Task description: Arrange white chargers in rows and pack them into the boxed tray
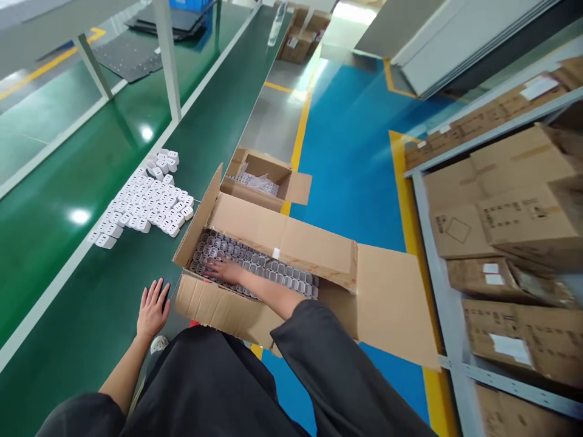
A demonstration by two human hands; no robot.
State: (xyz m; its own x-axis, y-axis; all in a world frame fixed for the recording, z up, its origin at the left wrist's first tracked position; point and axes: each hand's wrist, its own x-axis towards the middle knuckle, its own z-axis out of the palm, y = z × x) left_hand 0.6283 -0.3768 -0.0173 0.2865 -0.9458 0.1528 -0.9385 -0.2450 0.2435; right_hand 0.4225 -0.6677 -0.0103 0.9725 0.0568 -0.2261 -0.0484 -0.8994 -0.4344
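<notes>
My right hand (225,270) reaches into an open cardboard box (248,217) and lies over the left part of the small grey-white rounded pieces (291,276) packed there in rows. Its fingers look stretched out, partly blending with the pieces beneath. My left hand (153,308) is open with fingers spread, over the edge of the green tabletop (136,261), left of the box's near flap. Further up the tabletop lies a cluster of white charger blocks (150,200) with dark slots, apart from both hands.
A second open carton (296,185) with similar pieces and clear plastic stands beyond the box. A metal shelf (428,243) at right holds several cartons (523,206). Blue floor (346,133) runs between. A clear bottle (276,27) stands far along the table.
</notes>
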